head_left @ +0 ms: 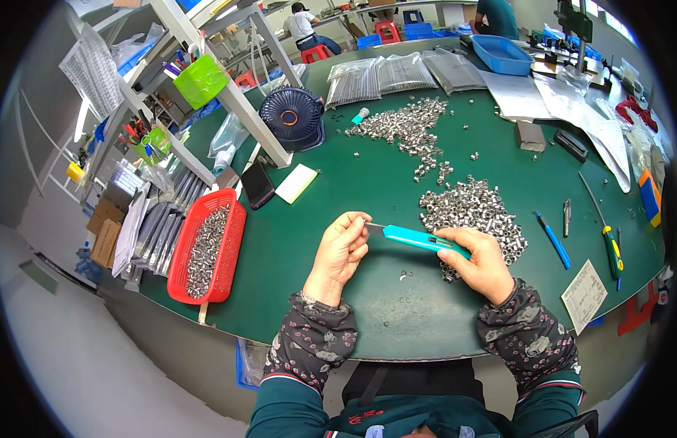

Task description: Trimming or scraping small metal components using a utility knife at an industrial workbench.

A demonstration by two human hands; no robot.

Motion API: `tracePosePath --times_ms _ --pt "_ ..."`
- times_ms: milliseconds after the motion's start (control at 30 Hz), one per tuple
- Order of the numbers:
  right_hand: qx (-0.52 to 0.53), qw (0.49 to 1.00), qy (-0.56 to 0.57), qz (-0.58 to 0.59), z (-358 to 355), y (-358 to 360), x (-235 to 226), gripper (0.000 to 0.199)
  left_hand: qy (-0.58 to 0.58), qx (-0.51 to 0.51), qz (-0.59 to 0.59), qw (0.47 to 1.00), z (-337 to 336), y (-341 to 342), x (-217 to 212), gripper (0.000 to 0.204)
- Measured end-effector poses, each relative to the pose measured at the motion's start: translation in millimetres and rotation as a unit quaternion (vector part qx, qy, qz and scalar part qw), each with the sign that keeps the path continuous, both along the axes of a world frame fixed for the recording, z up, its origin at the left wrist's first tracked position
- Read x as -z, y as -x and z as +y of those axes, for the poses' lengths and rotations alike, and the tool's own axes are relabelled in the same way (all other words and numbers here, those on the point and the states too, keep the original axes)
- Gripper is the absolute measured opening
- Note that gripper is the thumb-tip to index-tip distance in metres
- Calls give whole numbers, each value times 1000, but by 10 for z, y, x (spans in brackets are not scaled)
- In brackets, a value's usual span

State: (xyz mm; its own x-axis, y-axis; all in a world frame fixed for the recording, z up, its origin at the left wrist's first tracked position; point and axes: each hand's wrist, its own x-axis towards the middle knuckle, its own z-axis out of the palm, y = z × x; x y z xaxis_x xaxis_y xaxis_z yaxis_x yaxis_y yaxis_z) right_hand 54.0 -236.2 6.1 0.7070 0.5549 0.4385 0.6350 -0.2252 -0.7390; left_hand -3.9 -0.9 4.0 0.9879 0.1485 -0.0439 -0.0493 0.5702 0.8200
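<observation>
My right hand (pixel 481 261) grips a turquoise utility knife (pixel 425 239), its blade out and pointing left. The fingers of my left hand (pixel 340 250) are pinched together at the blade's tip; whether a small part sits between them is hidden. Behind the knife and my right hand lies a heap of small silvery metal rings (pixel 463 208). A second, looser spread of the same rings (pixel 408 128) is farther back on the green table (pixel 386 306).
A red basket (pixel 231 252) of metal parts stands left, near a phone (pixel 257 184), a notepad (pixel 296 183) and a black fan (pixel 291 117). To the right lie a blue pen-like tool (pixel 554 241), a screwdriver (pixel 612 252) and a paper slip (pixel 584 296). Bagged rods (pixel 400 73) lie at the back.
</observation>
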Motion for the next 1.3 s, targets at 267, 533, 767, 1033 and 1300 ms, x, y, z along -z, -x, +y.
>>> tracePosePath --times_ms 267,533,767,1033,1300 --pt "30 999 14 -42 -5 26 -34 28 -26 -3 7 1000 21 -13 38 14" --pt "46 996 29 -71 -7 61 -83 27 -47 -28 21 998 0 -9 20 15" --pt "54 992 33 -113 -12 54 -80 27 -68 -21 50 996 11 -19 14 18" --pt "48 992 34 -114 -7 46 -90 27 -68 -17 73 995 33 -27 15 21" --pt "41 988 21 -146 -5 38 -92 27 -14 6 82 997 -25 -15 -23 31"
